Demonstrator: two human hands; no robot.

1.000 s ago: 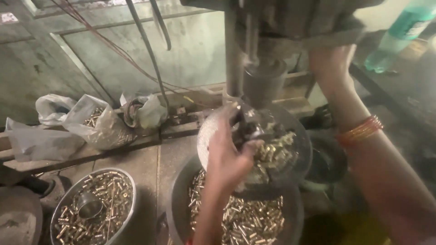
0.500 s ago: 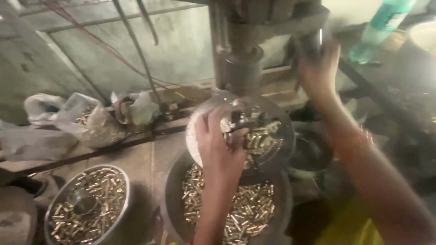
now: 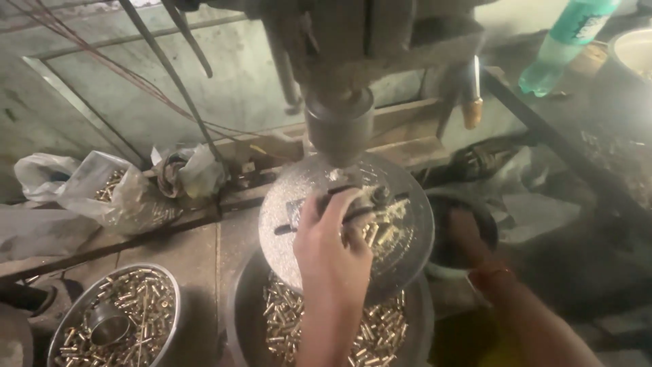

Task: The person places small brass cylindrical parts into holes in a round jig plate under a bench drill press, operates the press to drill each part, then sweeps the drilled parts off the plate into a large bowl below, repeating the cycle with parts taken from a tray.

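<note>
My left hand [image 3: 333, 253] reaches over the round metal drill table [image 3: 285, 198], its fingers curled on a small dark jig [image 3: 353, 198] just under the drill chuck [image 3: 338, 129]. Loose brass pieces [image 3: 384, 234] lie on the table beside the fingers. My right hand [image 3: 467, 236] is low on the right, dipped into a dark bowl [image 3: 441, 204]. It is blurred, and I cannot tell if it holds anything. An orange bangle [image 3: 494, 274] circles that wrist.
Under the table stands a big steel basin [image 3: 238, 314] of brass pieces. At lower left a second steel bowl [image 3: 174, 299] of brass pieces holds a small cup [image 3: 109, 325]. Plastic bags [image 3: 115, 194] lie at left, and a green bottle [image 3: 567, 41] stands at upper right.
My right hand has come down from the drill's upper right side into the dark bowl. My left hand stays on the jig on the table.
</note>
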